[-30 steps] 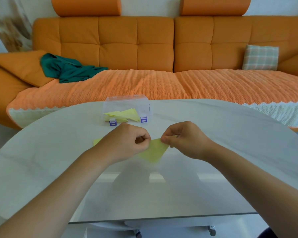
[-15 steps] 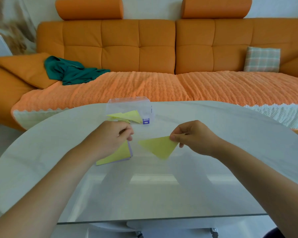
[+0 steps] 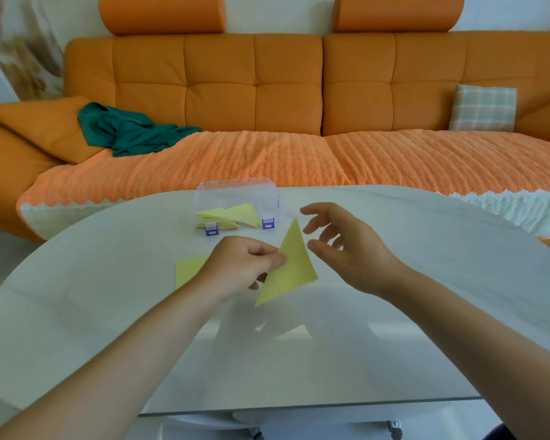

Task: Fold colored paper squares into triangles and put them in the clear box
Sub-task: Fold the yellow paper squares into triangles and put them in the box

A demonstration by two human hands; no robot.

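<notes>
Yellow paper everywhere. One folded triangle is held up off the bench, pinched at its edge by the left hand, so that grip is tight on the paper. The right hand is just beside it, grip wide, fingers spread, holding nothing. One flat yellow sheet lies on the bench, partly under the left hand. One clear box sits further back with two purple latches and several folded yellow pieces inside, can't count them exactly.
</notes>
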